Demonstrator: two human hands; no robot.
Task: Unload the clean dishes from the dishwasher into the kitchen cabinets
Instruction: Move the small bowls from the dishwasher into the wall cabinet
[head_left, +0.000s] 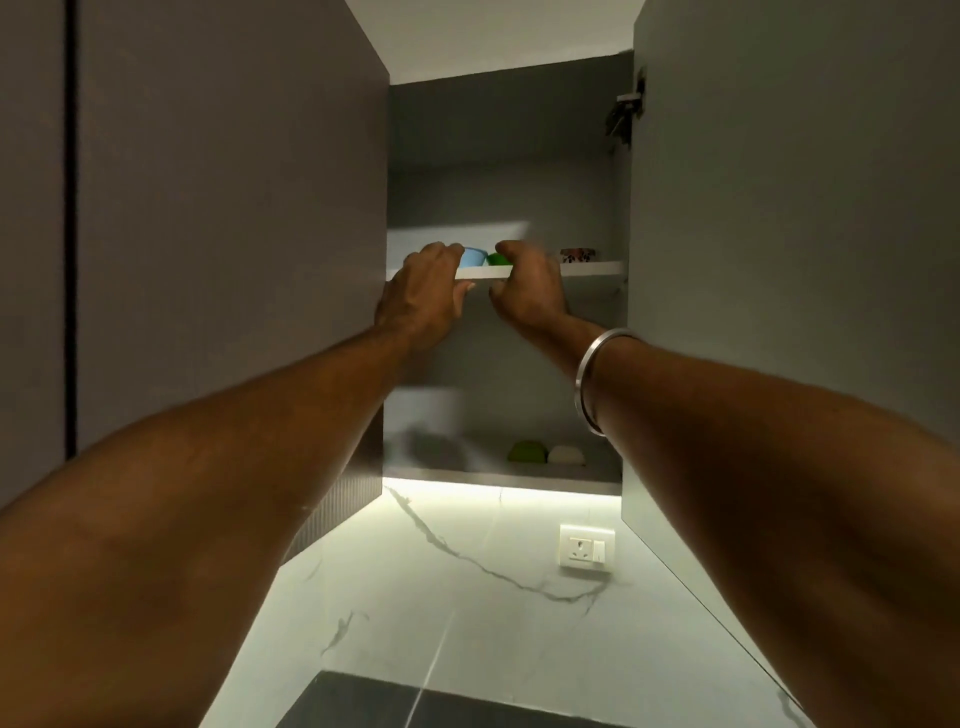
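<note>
Up at the thin white upper shelf (592, 268) of an open matte-grey cabinet (498, 145): left hand (423, 296) curled against a smooth pale blue cup (472, 257), right hand (530, 291), plain metal bangle (597, 374) at the wrist, bent over a round green cup (497, 259) just beside it. Cannot tell whether either truly grips, with fingertips hidden and thumbs below the shelf edge. Farther right there, a small patterned bowl (577, 254).

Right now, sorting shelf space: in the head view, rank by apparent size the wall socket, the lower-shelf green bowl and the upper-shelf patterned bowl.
1. wall socket
2. green bowl
3. patterned bowl, its base hidden behind the shelf edge; it likely sits farther off, so its true size is unsure.
</note>
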